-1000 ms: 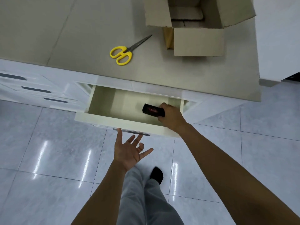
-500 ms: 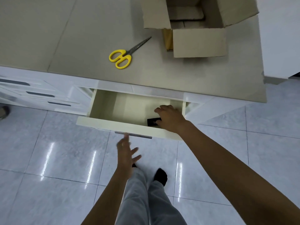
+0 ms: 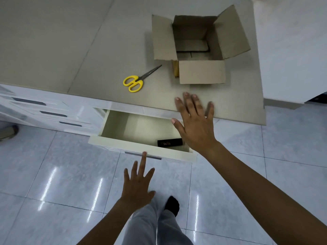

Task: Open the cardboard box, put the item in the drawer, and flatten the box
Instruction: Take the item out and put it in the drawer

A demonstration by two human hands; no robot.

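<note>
Right hand (image 3: 194, 126) hangs with fingers spread and straight above the drawer's right end and the surface edge, holding nothing. Left hand (image 3: 138, 184) is spread flat too, its longest fingertip at the grey handle (image 3: 143, 155) on the drawer front. Inside the open drawer (image 3: 141, 146) a small black item (image 3: 169, 142) lies near the front right corner. On the surface (image 3: 70, 50) stands the open cardboard box (image 3: 201, 71), flaps splayed, with yellow-handled scissors (image 3: 137, 80) beside it on the left.
</note>
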